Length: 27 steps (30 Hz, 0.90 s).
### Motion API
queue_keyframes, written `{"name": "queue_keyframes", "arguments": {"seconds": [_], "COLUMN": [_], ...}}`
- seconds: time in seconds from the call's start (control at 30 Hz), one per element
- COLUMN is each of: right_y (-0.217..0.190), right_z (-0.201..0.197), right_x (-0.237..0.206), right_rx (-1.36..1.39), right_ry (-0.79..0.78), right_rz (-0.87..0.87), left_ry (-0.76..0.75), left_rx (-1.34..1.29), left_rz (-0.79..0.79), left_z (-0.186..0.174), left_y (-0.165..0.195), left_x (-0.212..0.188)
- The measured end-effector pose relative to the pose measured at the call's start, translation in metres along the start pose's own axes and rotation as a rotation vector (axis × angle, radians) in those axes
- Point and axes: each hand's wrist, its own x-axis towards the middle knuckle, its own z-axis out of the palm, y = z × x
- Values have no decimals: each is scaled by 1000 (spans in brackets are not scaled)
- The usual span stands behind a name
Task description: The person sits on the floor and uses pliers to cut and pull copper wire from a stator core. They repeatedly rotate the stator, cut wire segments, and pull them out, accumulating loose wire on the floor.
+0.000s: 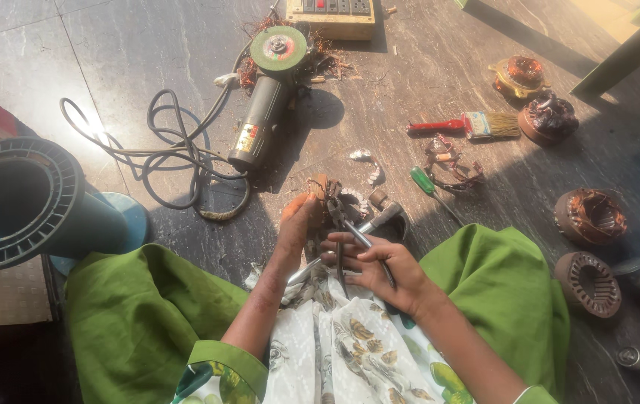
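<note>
My left hand (pixel 295 232) presses on a small motor part with copper windings (pixel 325 188) that rests on the stone floor between my knees. My right hand (pixel 380 265) is closed around the handles of metal pliers (pixel 350 228), whose jaws reach up to the windings. A small hammer (pixel 380 217) lies just right of the part, touching the dark round casing (pixel 402 228) behind my right hand. Green cloth covers both knees, with patterned white fabric in my lap.
An angle grinder (pixel 268 97) with coiled cable (pixel 178 157) lies ahead left, a switch box (pixel 331 15) beyond it. A brush (pixel 477 125), a green screwdriver (pixel 428 187), several wound stators (pixel 589 217) and an empty stator core (pixel 588 283) lie right. A ribbed fan housing (pixel 17 202) stands left.
</note>
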Motion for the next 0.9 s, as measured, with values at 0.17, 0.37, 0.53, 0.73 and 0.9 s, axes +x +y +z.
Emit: {"name": "queue_keyframes", "arguments": {"seconds": [0.17, 0.37, 0.53, 0.73, 0.9], "right_y": [2, 5, 4, -8, 2], "right_z": [-12, -36, -31, -22, -14], "right_x": [14, 11, 0, -8, -7], "right_rx": [104, -48, -394, -618, -673], "right_ry": [20, 165, 186, 210, 146], "right_rz": [16, -43, 37, 0, -121], "left_ry": [-11, 4, 64, 109, 133], "left_rx": [14, 67, 76, -164, -366], "left_rz": [-37, 53, 5, -57, -123], "left_z": [4, 2, 3, -3, -16], "left_y": [8, 1, 3, 6, -8], "left_x": [-6, 0, 1, 9, 23]}}
